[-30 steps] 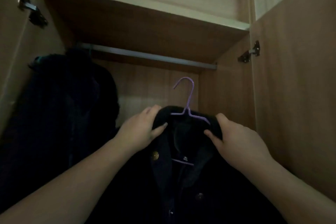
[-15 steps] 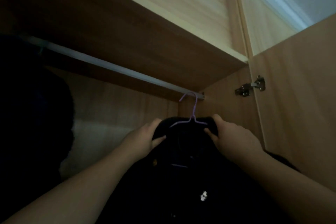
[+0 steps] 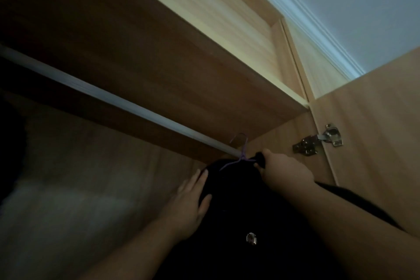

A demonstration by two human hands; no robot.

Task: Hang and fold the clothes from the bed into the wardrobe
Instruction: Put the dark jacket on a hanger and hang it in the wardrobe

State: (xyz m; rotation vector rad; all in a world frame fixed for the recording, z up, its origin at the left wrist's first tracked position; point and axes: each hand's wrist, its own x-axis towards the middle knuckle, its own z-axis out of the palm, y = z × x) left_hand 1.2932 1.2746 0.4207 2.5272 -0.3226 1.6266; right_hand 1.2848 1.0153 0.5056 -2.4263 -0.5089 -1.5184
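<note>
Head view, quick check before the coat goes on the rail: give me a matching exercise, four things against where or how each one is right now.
Things:
1. hanger
2. left hand
3. right hand
4. hinge

States:
A. bright metal, fixed on the open door at right
B. purple, its hook up at the right end of the rail
C. fingers fairly straight, resting on the coat's left shoulder
D. curled in a grip on the coat's right shoulder, beside the hanger

Pairs: 1-B, 2-C, 3-D, 4-A
</note>
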